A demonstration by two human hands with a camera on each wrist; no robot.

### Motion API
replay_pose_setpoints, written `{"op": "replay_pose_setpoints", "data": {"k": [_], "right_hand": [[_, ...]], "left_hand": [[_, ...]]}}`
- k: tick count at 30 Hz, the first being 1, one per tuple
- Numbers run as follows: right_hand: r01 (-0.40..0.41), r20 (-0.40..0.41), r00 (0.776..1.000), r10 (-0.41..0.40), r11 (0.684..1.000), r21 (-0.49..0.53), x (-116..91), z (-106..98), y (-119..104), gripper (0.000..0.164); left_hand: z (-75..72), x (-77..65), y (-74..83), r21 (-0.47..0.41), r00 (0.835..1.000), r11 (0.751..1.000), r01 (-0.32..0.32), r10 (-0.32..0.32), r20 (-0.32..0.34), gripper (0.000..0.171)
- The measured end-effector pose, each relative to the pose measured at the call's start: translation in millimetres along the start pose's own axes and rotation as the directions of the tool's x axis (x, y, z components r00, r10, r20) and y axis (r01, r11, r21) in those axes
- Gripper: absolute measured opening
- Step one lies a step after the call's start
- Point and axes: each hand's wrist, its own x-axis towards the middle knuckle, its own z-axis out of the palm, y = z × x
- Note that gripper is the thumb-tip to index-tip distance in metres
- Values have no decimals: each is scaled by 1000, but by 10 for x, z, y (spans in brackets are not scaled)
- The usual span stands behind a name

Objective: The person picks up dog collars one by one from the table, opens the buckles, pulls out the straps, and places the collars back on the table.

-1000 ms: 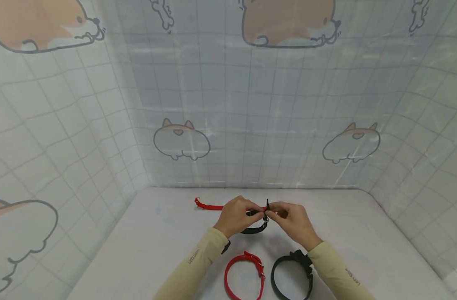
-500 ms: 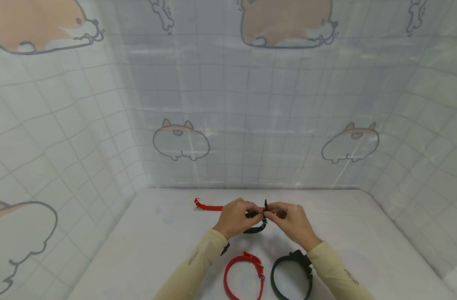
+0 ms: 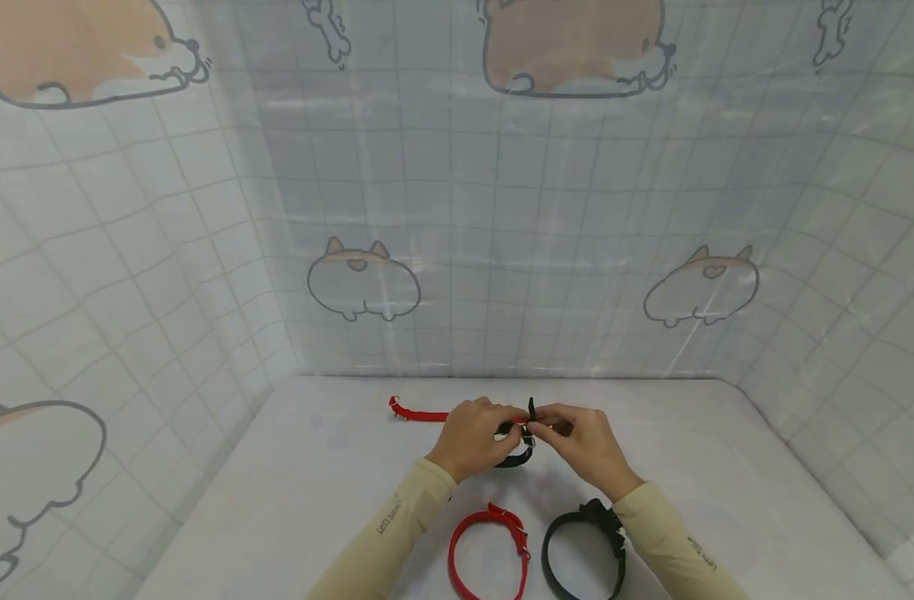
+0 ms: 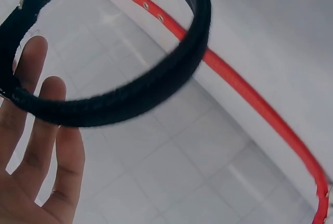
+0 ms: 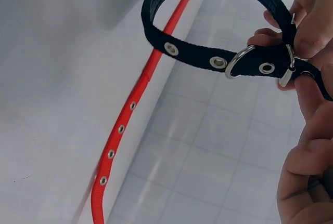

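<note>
Both hands meet on one thing, we note: a black collar (image 5: 195, 56), held up as a loop over the far part of the table (image 3: 277, 500), a little right of centre in the head view. Left hand (image 3: 474, 439) pinches the band at the buckle (image 5: 286, 76), thumb uppermost in the right wrist view; from the left wrist we see three of its fingers reaching up behind the band (touching it or not, we cannot tell). Right hand (image 3: 587, 442) grips the strap end (image 3: 531, 406) between thumb and forefinger, just past the buckle, the tip standing upright above the fingertips. Metal D-ring (image 5: 234, 59) sits near the buckle, silver eyelets along the band. Whether the buckle's pin sits in a hole we cannot make out.

Beyond the hands, a red strap (image 3: 422, 415) lies stretched out near the table's far edge, eyelets towards one end, metal fittings at the other. Closer to us, two closed rings lie side by side, apart: a red collar (image 3: 452, 546) at left, a second black collar (image 3: 548, 550) at right, its thick end against the right sleeve (image 3: 662, 529) as we view it. Behind all, a grid-patterned wall (image 3: 531, 208) printed with cartoon dogs
</note>
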Motion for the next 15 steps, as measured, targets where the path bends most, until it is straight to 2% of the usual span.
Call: {"op": "replay_pose_setpoints", "data": {"k": [6,15], "right_hand": [[2,-2,1000,-2,1000,2,13,13,-14,16],[-13,2,1000,13,1000,-1,4,27,-18,18]], "left_hand": [[-8,-44,-4,127,998,990,-66,64,16,25],[-17,-76,-12,226,990,964,-142,141,20,29]]}}
